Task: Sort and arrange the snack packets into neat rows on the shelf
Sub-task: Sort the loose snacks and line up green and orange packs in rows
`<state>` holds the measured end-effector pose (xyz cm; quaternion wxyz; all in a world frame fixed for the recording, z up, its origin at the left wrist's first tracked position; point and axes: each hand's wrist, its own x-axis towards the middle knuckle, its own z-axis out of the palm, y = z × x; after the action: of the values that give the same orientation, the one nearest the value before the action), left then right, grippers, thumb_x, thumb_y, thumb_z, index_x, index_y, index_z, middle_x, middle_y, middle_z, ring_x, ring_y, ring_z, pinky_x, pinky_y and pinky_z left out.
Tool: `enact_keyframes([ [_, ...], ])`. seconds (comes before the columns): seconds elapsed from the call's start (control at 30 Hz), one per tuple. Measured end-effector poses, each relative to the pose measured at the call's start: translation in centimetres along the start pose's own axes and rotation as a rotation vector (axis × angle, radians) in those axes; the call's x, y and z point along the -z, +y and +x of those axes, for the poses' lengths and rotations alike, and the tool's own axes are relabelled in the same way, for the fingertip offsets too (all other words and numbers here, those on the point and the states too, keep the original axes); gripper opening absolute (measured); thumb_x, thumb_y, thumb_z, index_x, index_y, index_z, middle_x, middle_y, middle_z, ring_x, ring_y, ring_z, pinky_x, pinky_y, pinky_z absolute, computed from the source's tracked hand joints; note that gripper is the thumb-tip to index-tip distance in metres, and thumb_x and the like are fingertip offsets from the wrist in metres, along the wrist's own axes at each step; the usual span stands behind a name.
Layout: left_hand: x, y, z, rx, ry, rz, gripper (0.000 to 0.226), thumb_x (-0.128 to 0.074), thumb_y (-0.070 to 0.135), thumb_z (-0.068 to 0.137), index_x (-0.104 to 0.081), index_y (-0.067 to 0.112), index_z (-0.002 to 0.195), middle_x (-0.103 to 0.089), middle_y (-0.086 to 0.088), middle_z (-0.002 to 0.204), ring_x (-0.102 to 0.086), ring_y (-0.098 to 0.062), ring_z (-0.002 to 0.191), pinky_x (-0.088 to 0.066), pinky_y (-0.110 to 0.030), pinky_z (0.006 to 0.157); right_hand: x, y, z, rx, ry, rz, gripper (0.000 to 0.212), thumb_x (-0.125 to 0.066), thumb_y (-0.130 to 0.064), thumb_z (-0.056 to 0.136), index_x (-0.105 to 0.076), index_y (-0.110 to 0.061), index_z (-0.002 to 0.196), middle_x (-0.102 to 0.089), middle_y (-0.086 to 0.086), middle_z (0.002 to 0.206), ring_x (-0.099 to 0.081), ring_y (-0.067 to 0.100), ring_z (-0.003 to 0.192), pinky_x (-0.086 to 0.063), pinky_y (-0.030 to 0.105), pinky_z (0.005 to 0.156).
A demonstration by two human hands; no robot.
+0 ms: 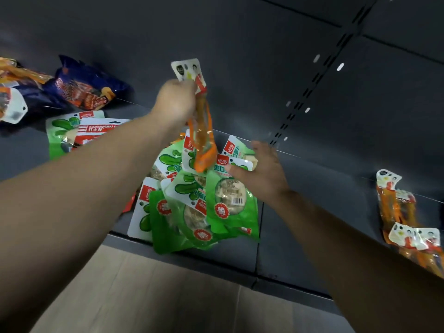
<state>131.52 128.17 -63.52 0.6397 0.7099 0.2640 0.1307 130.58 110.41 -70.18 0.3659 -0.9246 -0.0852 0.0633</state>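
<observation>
My left hand [176,102] grips an orange snack packet [201,138] by its upper part and holds it hanging above the shelf, its white header sticking up past the fist. Below it lies a jumbled pile of green snack packets [192,203] on the dark shelf [300,227]. My right hand [260,168] reaches into the pile's far right side, its thumb on a green packet [225,203] at the top of the pile and its fingers behind it. More orange packets [403,217] lie in a loose heap at the shelf's right.
Dark blue packets [89,90] and orange ones [14,75] lie at the back left. A red-and-white packet [98,131] rests on green ones left of my forearm. The shelf's front edge [216,263] runs below the pile; a slotted upright [310,92] stands behind.
</observation>
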Motion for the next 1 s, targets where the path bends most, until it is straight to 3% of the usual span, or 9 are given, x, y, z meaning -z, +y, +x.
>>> enact_keyframes([
  [0.1,-0.2,0.5,-0.6,0.202,-0.101,-0.312,0.019,-0.043,0.016,0.096,-0.058,0.01,0.086,-0.069,-0.011,0.088,-0.067,-0.027,0.082,-0.055,-0.04,0.076,0.2,-0.4,0.4,0.037,-0.041,0.076,0.087,-0.079,-0.042,0.071,-0.035,-0.02,0.142,-0.038,0.0,0.139,-0.041,0.014,0.124,-0.034,0.024,0.095],
  [0.23,-1.0,-0.4,-1.6,0.261,-0.259,-0.251,0.027,-0.04,0.021,0.098,-0.063,0.007,0.099,-0.071,-0.012,0.096,-0.066,-0.025,0.085,-0.053,-0.037,0.081,0.7,-0.6,0.2,-0.016,-0.141,0.236,0.088,-0.079,-0.044,0.071,-0.034,-0.024,0.143,-0.039,-0.007,0.14,-0.041,0.012,0.127,-0.038,0.036,0.106],
  [0.33,-2.4,-0.9,-2.6,0.309,-0.406,-0.207,0.03,-0.037,0.021,0.098,-0.064,0.009,0.093,-0.07,-0.011,0.098,-0.062,-0.026,0.091,-0.049,-0.038,0.089,1.4,0.0,0.4,-0.053,-0.343,0.41,0.055,-0.079,-0.036,0.074,-0.055,-0.025,0.122,-0.059,-0.009,0.124,-0.059,0.01,0.109,-0.049,0.036,0.096],
  [0.4,-3.9,-1.0,-3.2,0.34,-0.484,-0.219,0.028,-0.037,0.021,0.098,-0.063,0.011,0.097,-0.07,-0.009,0.098,-0.063,-0.023,0.088,-0.05,-0.033,0.079,2.4,1.2,0.5,-0.05,-0.401,0.425,0.026,-0.079,-0.03,0.075,-0.065,-0.027,0.097,-0.071,-0.004,0.106,-0.067,0.015,0.096,-0.053,0.041,0.091],
  [0.5,-6.8,-1.2,-4.2,0.359,-0.554,-0.239,0.024,-0.04,0.021,0.097,-0.061,0.012,0.103,-0.069,-0.007,0.097,-0.065,-0.018,0.079,-0.053,-0.025,0.063,3.9,3.7,0.3,-0.11,-0.354,0.428,0.01,-0.073,-0.018,0.081,-0.065,-0.023,0.083,-0.07,0.002,0.093,-0.067,0.021,0.088,-0.052,0.046,0.092],
  [0.63,-11.1,-2.3,-5.6,0.352,-0.51,-0.223,0.012,-0.05,0.02,0.094,-0.061,0.015,0.097,-0.066,-0.002,0.083,-0.063,-0.014,0.064,-0.053,-0.021,0.052,5.5,6.9,-0.6,-0.199,-0.341,0.425,0.007,-0.07,-0.015,0.084,-0.066,-0.02,0.086,-0.069,0.008,0.097,-0.066,0.026,0.088,-0.052,0.047,0.091],
  [0.8,-16.0,-5.2,-7.6,0.332,-0.588,-0.101,0.015,-0.055,0.011,0.092,-0.06,0.021,0.1,-0.065,0.001,0.088,-0.061,-0.013,0.075,-0.048,-0.029,0.068,8.3,10.6,-2.2,-0.329,-0.282,0.445,0.029,-0.066,-0.012,0.088,-0.063,-0.001,0.115,-0.067,0.02,0.112,-0.06,0.012,0.068,-0.051,0.017,0.062],
  [0.93,-18.9,-6.3,-9.1,0.311,-0.568,-0.09,0.021,-0.056,0.007,0.092,-0.06,0.027,0.089,-0.065,0.002,0.089,-0.059,-0.016,0.077,-0.046,-0.031,0.072,10.0,12.9,-2.9,-0.406,-0.202,0.373,0.032,-0.072,-0.023,0.083,-0.064,-0.01,0.111,-0.069,0.01,0.109,-0.066,0.022,0.094,-0.053,0.032,0.086],
  [1.0,-20.2,-6.6,-9.8,0.323,-0.553,-0.07,0.02,-0.055,0.008,0.093,-0.059,0.026,0.087,-0.064,0.004,0.085,-0.058,-0.014,0.072,-0.045,-0.027,0.067,10.7,14.0,-3.1,-0.402,-0.127,0.334,0.032,-0.072,-0.025,0.082,-0.062,-0.013,0.11,-0.067,0.006,0.105,-0.064,0.02,0.097,-0.05,0.029,0.085],
])
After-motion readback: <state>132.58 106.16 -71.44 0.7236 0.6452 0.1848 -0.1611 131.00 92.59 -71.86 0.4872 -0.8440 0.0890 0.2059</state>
